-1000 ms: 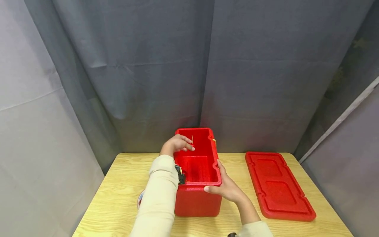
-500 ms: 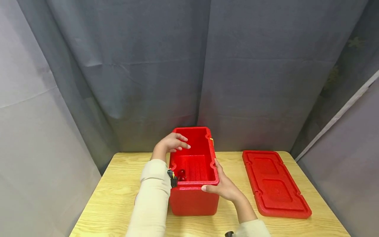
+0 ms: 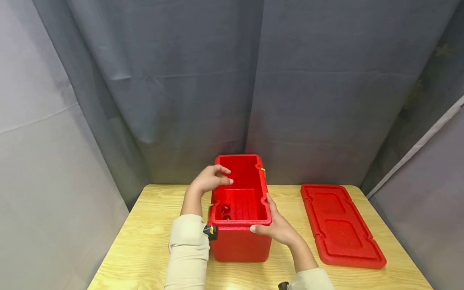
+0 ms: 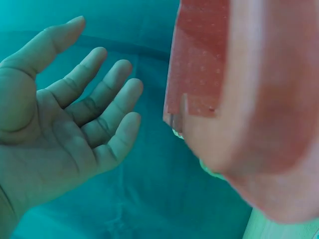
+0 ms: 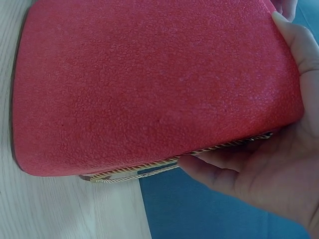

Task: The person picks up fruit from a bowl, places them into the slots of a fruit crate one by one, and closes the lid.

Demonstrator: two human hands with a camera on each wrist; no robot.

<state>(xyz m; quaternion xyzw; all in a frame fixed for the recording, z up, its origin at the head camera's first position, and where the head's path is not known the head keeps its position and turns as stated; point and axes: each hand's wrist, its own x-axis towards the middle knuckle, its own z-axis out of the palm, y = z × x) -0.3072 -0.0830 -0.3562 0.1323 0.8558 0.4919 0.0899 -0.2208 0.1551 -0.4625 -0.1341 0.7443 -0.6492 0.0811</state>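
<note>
Box (image 3: 241, 244) is gripped by right hand (image 3: 278, 228); left hand (image 3: 210, 180) spreads loosely.

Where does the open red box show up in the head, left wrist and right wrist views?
Head: the red box stands low in the middle.
Left wrist: the red box fills the right side.
Right wrist: the red box spreads across the upper left and middle.
Shared landmark: the curtain, grey in the head view, blue-green to blue in the wrist views.

Head view evenly lit; slight glare thrown on counter (image 3: 137, 241) at bottom edge. Left wrist view tinted teal, close red box (image 4: 271, 99) blurred. Right wrist view rendered duller.
</note>
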